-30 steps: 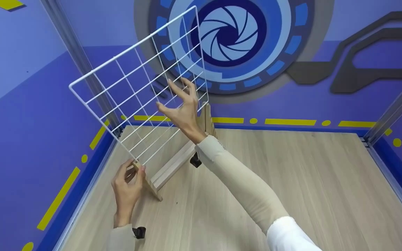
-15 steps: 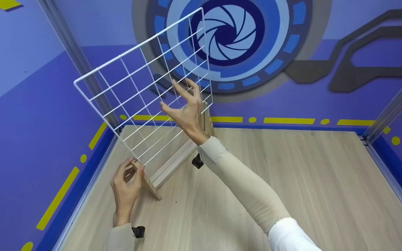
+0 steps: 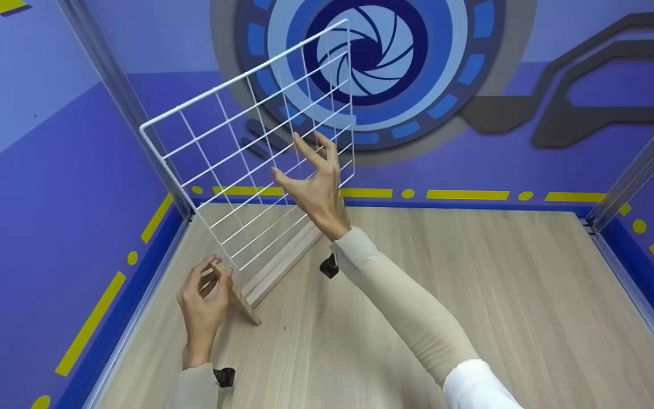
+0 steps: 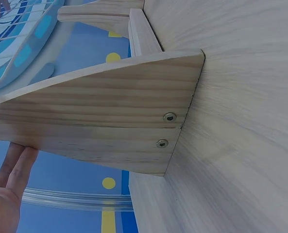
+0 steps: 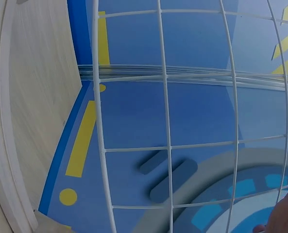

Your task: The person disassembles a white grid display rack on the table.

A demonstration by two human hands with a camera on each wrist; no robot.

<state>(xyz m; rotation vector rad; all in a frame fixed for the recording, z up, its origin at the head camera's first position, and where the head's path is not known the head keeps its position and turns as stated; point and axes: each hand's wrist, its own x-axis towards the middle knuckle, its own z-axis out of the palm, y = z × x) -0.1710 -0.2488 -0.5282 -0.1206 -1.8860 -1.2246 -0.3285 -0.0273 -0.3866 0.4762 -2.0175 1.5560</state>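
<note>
A white wire grid panel (image 3: 247,73) stands tilted over a wooden stand in the head view. My right hand (image 3: 317,184) holds the grid near its right end, thumb and fingers spread along the wires. At the stand's near side piece (image 3: 242,304), my left hand (image 3: 205,309) pinches the upper end between thumb and fingers. The grid's lower left corner is slightly apart from that piece. A wooden crossbar (image 3: 284,264) runs to the far side piece (image 3: 344,213), partly hidden behind my right hand. Two metal screws (image 4: 169,117) show on the near side piece in the left wrist view.
The stand rests on a wood-grain tabletop (image 3: 446,295). Blue printed walls (image 3: 26,227) with yellow marks enclose the left, back and right. A metal post (image 3: 117,91) rises at the back left corner, another (image 3: 639,165) at the back right.
My right hand has shifted right with the grid. The grid's left edge has moved away from the near side piece. My left hand and the near side piece have hardly moved.
</note>
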